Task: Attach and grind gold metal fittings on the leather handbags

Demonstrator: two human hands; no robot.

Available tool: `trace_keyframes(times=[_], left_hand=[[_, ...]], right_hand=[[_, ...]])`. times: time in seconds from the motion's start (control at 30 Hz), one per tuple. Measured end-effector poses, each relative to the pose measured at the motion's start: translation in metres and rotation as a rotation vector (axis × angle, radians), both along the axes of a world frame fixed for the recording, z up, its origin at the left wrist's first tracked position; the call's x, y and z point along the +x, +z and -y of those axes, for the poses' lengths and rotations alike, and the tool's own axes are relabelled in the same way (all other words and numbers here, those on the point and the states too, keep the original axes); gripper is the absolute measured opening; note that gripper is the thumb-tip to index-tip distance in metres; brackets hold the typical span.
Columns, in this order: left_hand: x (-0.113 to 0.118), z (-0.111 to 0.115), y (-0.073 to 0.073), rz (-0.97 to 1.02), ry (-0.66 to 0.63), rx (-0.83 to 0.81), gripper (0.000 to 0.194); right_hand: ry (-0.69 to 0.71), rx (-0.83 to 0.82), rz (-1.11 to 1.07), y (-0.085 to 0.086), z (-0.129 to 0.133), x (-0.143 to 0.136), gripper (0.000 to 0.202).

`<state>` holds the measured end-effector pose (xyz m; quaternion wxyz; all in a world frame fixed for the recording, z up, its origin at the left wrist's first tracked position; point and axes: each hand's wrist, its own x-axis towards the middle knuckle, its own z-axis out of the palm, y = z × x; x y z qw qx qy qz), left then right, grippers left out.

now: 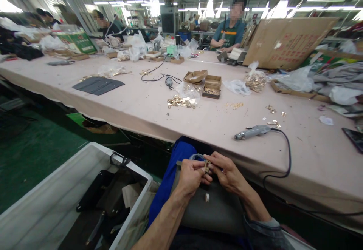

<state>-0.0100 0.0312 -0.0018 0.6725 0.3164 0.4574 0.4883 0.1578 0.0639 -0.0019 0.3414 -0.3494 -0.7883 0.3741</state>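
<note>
Over my lap, my left hand (189, 177) is closed in a pinch on a small gold metal fitting (207, 165). From the other side, my right hand (227, 170) grips the same fitting with thumb and fingers. Part of the fitting is hidden by the fingers, so its exact kind cannot be made out. Beneath both hands lies a dark olive bag (215, 216) across blue-clad legs. A small shiny clasp-like piece (207, 197) sits on its surface. Just beyond the hands a loop of clear plastic (196, 156) shows at the bag's far edge.
A grey electric screwdriver (252, 132) with a black cord lies on the cloth-covered table (141, 110). Gold fittings (181, 102) are piled near a small cardboard box (212, 85). At left stands a white bin (36, 201) holding dark bags. A co-worker (231, 31) sits across the table.
</note>
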Motion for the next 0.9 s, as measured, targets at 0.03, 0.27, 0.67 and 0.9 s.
trace_keyframes(times=[0.03,0.27,0.67,0.9], left_hand=[[0.001,0.0,0.001,-0.006,0.004,-0.003,0.036],[0.002,0.001,0.003,-0.091,-0.007,0.033,0.044],[0.005,0.003,-0.008,-0.178,0.038,0.087,0.038],[0.005,0.005,-0.005,-0.182,0.046,0.101,0.037]], right_hand=[[-0.007,0.019,-0.001,0.001,0.0,0.0,0.036],[-0.044,-0.005,-0.008,0.008,0.003,-0.007,0.025],[-1.254,-0.049,0.42,0.033,-0.091,0.09,0.071],[-1.491,-0.284,-0.161,0.022,-0.142,0.105,0.086]])
